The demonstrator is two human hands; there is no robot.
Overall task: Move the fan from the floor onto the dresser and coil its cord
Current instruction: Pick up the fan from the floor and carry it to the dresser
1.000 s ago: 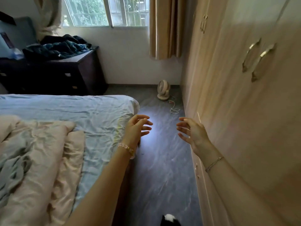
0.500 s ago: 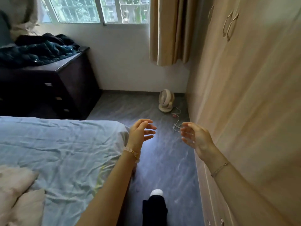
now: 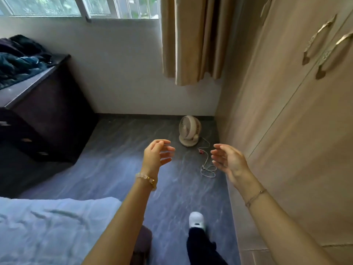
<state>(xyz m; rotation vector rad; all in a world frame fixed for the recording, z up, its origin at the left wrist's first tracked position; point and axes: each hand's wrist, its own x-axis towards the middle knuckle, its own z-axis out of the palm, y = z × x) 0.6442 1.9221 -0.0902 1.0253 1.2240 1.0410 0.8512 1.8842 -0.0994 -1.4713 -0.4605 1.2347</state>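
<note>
Currently fan point(image 3: 189, 130) sits upright on floor ahead, between both empty, spread hands, right hand point(image 3: 228, 161) nearer its cord point(image 3: 207, 165).

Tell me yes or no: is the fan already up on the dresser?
No, the fan stands on the floor by the wardrobe, and the dresser holds only dark clothes.

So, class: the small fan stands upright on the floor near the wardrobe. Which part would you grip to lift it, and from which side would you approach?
Probably best to grip the fan by the sides of its round head, one hand each side, coming from above and in front. It stands upright on a small base, grille turned left, so the rim is exposed. Both hands, left hand and right hand, are empty. Mind the cord trailing loose beside it.
</note>
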